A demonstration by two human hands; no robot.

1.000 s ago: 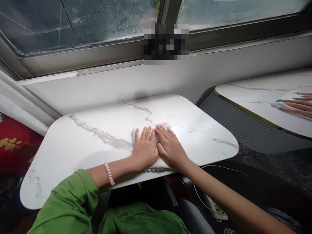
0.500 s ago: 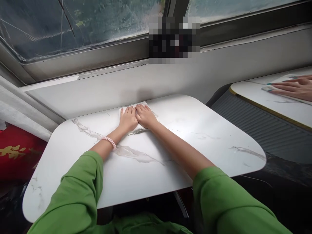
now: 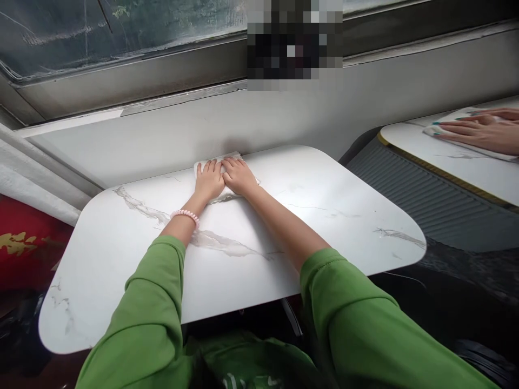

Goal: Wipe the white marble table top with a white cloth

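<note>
A folded white cloth (image 3: pixel 227 198) lies on the white marble-patterned table (image 3: pixel 227 286), close to its far edge by the wall. My left hand (image 3: pixel 210 179) rests palm down on the cloth, its fingers stretched out flat and a little apart. Beside it my right hand (image 3: pixel 239 175) also presses flat on the cloth, with its thumb side touching the left hand. A pink coiled band (image 3: pixel 185 217) circles my left wrist. Both palms hide the middle of the cloth.
At the right, another person's hands (image 3: pixel 482 129) lie on a second white cloth (image 3: pixel 432 131) on a neighbouring table (image 3: pixel 478 173). A wall (image 3: pixel 162 135) and window frame border the far side. A red item with gold markings (image 3: pixel 28 237) and a pale curtain (image 3: pixel 36 167) stand left.
The view has shifted, so the table sits higher in the picture. My hands stay flat on the cloth near the far edge. The other person's hands and cloth have slid slightly left.
</note>
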